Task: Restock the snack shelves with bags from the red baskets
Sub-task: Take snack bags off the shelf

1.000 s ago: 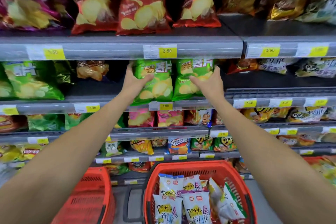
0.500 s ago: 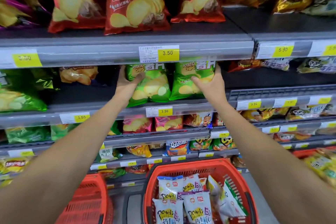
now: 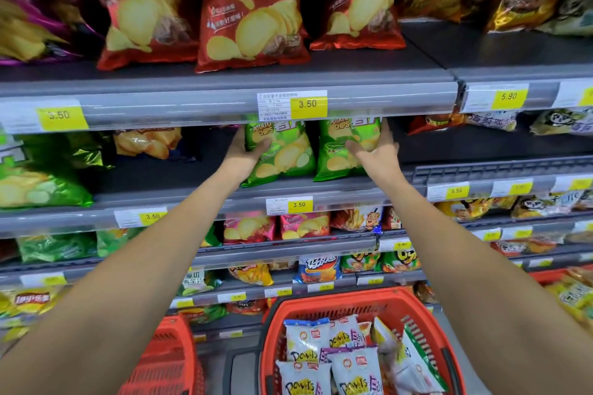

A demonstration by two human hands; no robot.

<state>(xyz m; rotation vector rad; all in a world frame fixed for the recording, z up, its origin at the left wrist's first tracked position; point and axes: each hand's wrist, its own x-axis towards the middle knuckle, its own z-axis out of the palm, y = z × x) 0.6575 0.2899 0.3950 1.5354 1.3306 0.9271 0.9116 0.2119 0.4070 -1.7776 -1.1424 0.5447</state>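
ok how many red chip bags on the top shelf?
3, side by side: left red bag, middle red bag, right red bag. More may sit hidden behind.

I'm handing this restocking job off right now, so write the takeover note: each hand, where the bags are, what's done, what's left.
Left hand grips the left green bag at its outer edge; right hand grips the right green bag likewise.
Both bags stand side by side on the shelf.
Done: those two are placed, not yet released.
Left: shelve the white bags from the red basket below; the second basket to its left shows no bags.
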